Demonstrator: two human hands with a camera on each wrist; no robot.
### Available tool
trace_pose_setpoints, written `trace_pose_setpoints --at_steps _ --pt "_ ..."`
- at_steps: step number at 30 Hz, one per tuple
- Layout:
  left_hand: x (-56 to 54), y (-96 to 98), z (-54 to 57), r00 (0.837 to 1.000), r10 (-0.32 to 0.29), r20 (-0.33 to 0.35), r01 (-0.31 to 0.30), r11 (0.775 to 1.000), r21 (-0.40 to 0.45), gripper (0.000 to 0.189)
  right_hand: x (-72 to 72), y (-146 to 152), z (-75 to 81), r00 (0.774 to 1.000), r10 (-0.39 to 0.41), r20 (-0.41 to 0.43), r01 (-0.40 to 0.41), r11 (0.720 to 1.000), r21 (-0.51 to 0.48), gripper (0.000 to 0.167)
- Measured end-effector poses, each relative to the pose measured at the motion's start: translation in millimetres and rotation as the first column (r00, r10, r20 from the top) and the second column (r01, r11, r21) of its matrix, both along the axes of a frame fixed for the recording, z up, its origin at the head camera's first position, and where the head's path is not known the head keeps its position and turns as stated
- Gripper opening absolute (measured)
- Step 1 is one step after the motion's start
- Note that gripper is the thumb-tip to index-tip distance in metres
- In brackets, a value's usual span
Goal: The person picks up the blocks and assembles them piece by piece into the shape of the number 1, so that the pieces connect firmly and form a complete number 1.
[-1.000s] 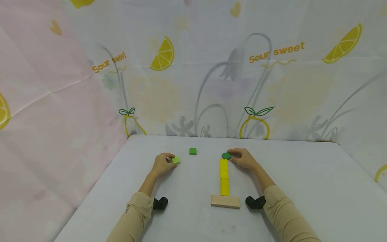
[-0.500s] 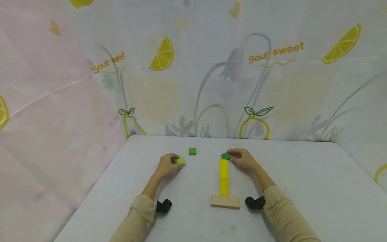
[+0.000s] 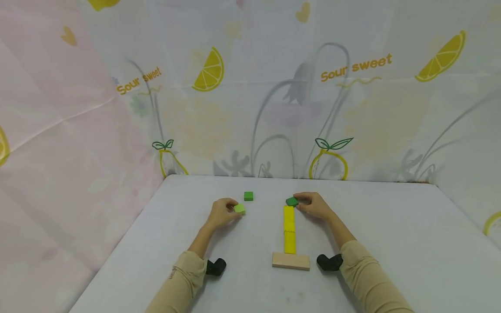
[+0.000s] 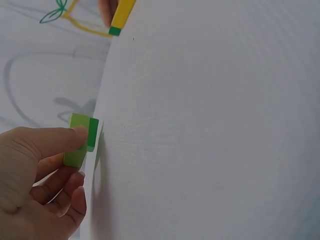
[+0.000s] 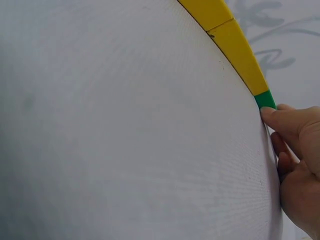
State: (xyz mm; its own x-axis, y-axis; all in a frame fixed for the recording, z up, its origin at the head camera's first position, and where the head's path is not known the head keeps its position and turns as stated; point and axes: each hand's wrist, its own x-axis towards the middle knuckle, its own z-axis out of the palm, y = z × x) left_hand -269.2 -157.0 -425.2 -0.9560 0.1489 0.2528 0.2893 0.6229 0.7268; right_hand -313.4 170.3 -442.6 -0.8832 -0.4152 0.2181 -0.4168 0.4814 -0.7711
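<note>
A light green block (image 3: 239,209) is pinched between the thumb and fingers of my left hand (image 3: 223,213), left of the yellow row. My right hand (image 3: 316,205) pinches a dark green block (image 3: 291,201) at the far end of that row. Two yellow blocks (image 3: 289,229) lie end to end in a line, and the right wrist view shows the dark green block (image 5: 265,99) against the far yellow one. At the row's near end lies a plain wooden block (image 3: 291,261) crosswise. A mid-green block (image 3: 248,196) sits just beyond my left hand.
The white tabletop (image 3: 372,217) ends at a back edge just past the blocks. Behind it hangs a printed cloth (image 3: 258,108) with lemons and lettering. A black wrist device (image 3: 216,267) sticks out inward from my left sleeve, and another device (image 3: 329,262) from the right.
My left hand has moved to the right with the light green block, closer to the yellow row. My right hand has stayed at the dark green block.
</note>
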Motion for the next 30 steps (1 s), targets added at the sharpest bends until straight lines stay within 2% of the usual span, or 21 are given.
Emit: trace_pose_setpoints --at_steps 6,15,30 --pt "-0.1 8.0 1.1 1.0 -0.018 0.002 0.018 1.0 0.015 0.031 -0.5 -0.5 0.4 1.0 -0.003 -0.002 0.003 1.0 0.001 0.036" --pt "-4.9 19.7 -0.9 0.998 -0.059 -0.03 0.06 0.998 0.022 0.031 1.3 -0.2 1.6 1.0 0.008 -0.002 -0.008 1.0 -0.025 0.036" --pt "-10.8 41.3 1.2 0.998 -0.062 0.012 0.062 0.998 0.022 0.032 5.4 -2.0 4.4 1.0 -0.012 -0.018 0.012 1.0 -0.004 0.035"
